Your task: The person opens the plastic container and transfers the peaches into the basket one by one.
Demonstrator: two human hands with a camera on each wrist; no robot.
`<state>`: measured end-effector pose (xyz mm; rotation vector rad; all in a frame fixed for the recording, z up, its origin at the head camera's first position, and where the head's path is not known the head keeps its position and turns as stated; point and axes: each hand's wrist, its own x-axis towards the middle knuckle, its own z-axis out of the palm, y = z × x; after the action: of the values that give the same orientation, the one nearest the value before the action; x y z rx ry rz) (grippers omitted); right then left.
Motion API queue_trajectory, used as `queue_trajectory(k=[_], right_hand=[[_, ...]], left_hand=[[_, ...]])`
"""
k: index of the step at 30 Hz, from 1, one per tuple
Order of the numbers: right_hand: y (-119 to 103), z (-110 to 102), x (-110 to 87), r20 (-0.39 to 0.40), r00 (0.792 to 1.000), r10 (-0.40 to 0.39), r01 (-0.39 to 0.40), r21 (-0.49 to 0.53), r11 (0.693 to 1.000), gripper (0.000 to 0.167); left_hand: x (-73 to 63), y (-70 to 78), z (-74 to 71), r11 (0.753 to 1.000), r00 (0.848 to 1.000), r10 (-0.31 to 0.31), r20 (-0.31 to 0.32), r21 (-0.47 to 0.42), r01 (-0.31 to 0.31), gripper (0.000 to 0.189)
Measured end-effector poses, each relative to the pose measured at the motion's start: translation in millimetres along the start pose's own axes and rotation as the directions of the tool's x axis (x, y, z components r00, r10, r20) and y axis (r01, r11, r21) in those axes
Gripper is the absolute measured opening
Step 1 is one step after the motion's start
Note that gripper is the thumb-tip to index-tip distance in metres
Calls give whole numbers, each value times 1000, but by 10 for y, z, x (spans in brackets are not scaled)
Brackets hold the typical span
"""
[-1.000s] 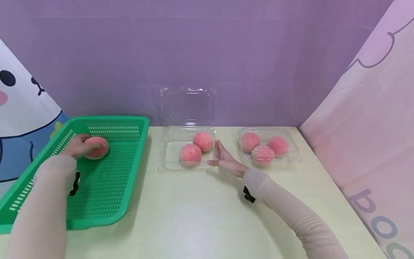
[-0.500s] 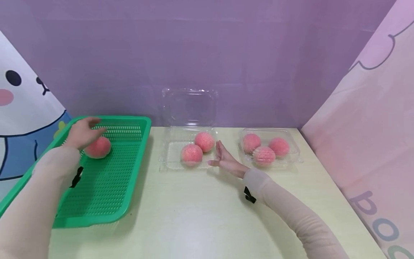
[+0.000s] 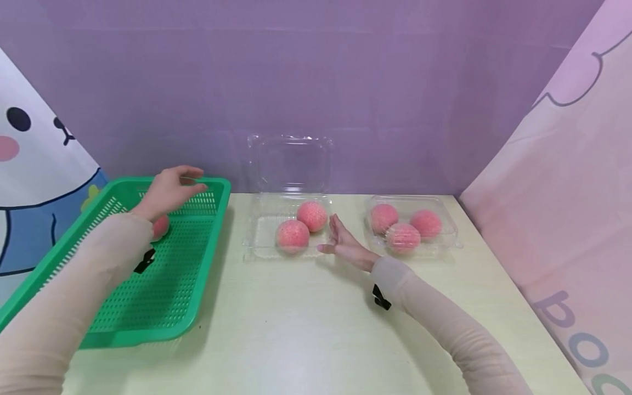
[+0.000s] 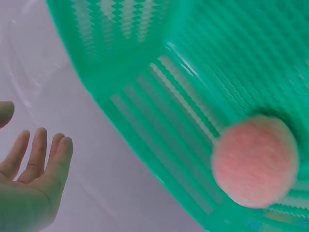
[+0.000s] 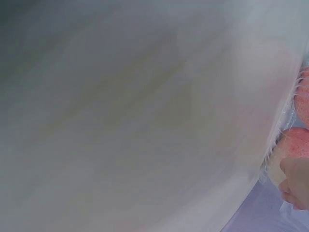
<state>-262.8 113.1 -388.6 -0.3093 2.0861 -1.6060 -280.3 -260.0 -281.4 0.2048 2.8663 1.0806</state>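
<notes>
My left hand hovers over the back part of the green basket, fingers loosely bent and holding nothing. One pink peach lies in that basket, partly hidden behind the left wrist in the head view. My right hand is at the right side of an open clear plastic clamshell box, its fingers straight and thumb apart. Two peaches sit in this box, a front peach and a back peach. Pale cloth fills most of the right wrist view, with part of the right hand at its edge.
A closed clear box with three peaches stands to the right of my right hand. The open box's lid stands up against the purple backdrop. The pale table extends in front of the boxes.
My left hand has let go of the peach in the basket, then risen and moved right toward the basket's back edge. My right hand has stayed beside the open box.
</notes>
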Motion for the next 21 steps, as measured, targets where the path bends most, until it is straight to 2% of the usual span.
queue_trajectory(k=[6,10,15,21], right_hand=[[-1,0,3,9,1000,1,-1,1,1000,98],[1,-2,12,5,1000,0,0,-3,1000,99],[1,4,28,5,1000,-17,17,-7,1000,99],[1,5,37,2,1000,-10,10,2,1000,98]], left_hand=[[-15,261,103,996,999,-14,46,-83,18,53],[-14,447,186,997,998,30,50,-75,-26,49],[-17,667,324,992,995,70,68,-112,-62,45],[7,876,551,981,987,51,154,-192,-20,43]])
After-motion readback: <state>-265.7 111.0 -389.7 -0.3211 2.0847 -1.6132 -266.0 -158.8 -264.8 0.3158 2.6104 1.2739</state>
